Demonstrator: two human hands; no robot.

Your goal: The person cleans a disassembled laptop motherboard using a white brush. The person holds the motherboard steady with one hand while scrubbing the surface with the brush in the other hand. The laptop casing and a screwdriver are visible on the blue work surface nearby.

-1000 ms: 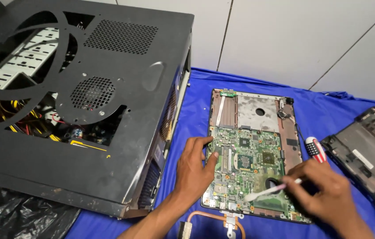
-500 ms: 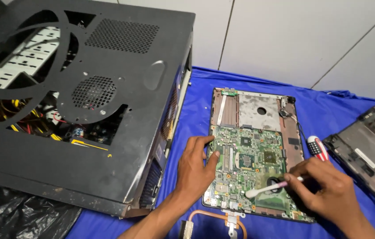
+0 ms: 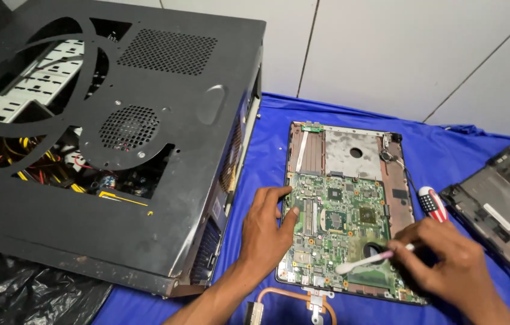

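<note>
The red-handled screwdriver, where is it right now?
The screwdriver lies on the blue cloth, between the laptop base and a dark cover, just beyond the right hand.

One black computer case (image 3: 116, 144) stands at the tabletop's left edge. One green circuit board (image 3: 339, 229) lies in one opened laptop shell (image 3: 351, 150); one second shell (image 3: 501, 210) sits at the right edge. There is one screwdriver (image 3: 432, 203), one white brush (image 3: 363, 262), one copper pipe (image 3: 291, 298), one blue cloth (image 3: 267, 150), one black plastic bag (image 3: 20, 295), and two hands: left (image 3: 264, 232), right (image 3: 447, 265).

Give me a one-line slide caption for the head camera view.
Left hand steadies a green laptop motherboard while the right hand brushes it with a toothbrush.
</note>
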